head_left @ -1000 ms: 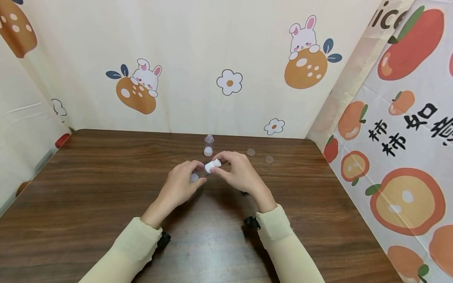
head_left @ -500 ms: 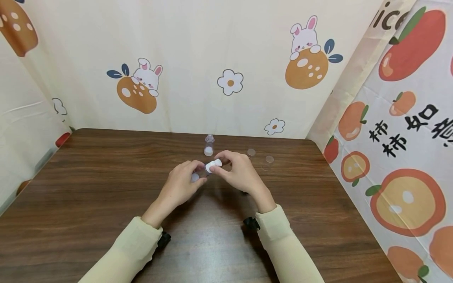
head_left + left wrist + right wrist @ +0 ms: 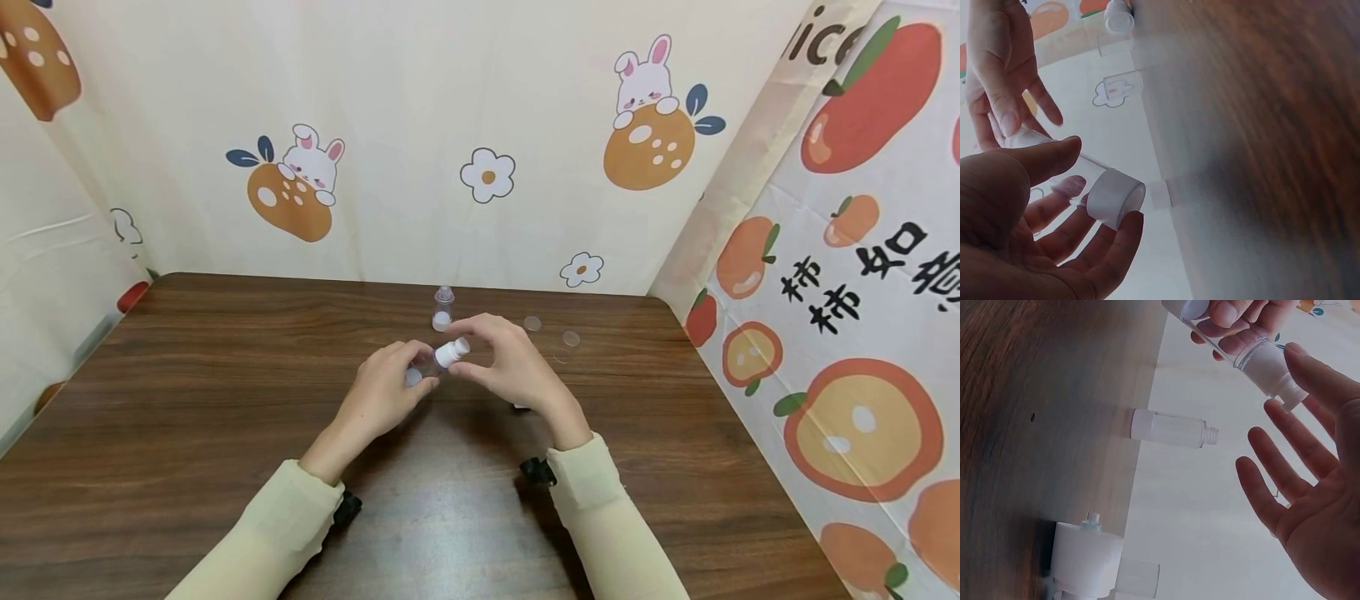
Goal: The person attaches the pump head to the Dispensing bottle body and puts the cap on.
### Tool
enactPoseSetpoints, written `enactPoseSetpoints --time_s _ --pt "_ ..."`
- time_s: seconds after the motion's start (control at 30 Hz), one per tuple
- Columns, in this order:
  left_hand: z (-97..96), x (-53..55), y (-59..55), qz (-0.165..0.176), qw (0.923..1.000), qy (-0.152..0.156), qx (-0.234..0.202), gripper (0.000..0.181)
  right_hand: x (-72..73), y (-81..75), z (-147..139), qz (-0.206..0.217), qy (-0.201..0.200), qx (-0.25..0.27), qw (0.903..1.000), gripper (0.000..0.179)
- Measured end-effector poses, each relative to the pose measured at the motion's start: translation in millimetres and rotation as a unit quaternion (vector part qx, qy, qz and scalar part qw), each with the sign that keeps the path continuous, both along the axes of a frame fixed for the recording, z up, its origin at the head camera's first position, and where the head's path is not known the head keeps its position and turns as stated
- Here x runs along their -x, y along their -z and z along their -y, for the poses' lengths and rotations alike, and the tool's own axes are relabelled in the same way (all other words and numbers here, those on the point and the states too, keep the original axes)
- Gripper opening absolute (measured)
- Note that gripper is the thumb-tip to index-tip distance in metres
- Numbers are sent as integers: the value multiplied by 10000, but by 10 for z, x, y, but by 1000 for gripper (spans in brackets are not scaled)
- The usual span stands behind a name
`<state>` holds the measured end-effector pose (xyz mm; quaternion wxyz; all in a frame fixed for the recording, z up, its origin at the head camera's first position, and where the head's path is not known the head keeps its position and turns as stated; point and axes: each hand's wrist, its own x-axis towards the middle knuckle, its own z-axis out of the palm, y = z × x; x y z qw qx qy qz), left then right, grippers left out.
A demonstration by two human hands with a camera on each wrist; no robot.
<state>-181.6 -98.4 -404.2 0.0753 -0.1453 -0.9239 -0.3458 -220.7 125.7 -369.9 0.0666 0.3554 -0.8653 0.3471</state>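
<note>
My left hand (image 3: 386, 387) grips a small clear pump bottle (image 3: 1215, 345) by its body, tilted above the table. A translucent white base (image 3: 1116, 199) closes its lower end, and a white pump top (image 3: 452, 352) points up to the right. Around that top, my right hand (image 3: 510, 362) holds its thumb and fingers apart. In the right wrist view its fingers are spread, with the thumb tip right by the pump top. Behind the hands, a second clear bottle (image 3: 443, 310) with a white base stands upright, its threaded neck (image 3: 1211, 435) bare.
On the brown wooden table (image 3: 225, 367), clear round caps (image 3: 572, 338) stand right of the hands. A white pump piece (image 3: 1088, 559) with a small nozzle stands near the right wrist, mostly hidden by that arm in the head view. A printed cloth (image 3: 405, 217) hangs behind the table.
My right thumb and fingers have come off the white pump top and spread apart. My left hand and its bottle have stayed nearly still.
</note>
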Motion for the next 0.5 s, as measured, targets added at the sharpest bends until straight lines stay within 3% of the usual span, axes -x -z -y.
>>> enactPoseSetpoints --time_s 0.5 --pt "0 -5 -7 7 10000 18 4 34 -10 0 14 -233 -174 -96 9995 34"
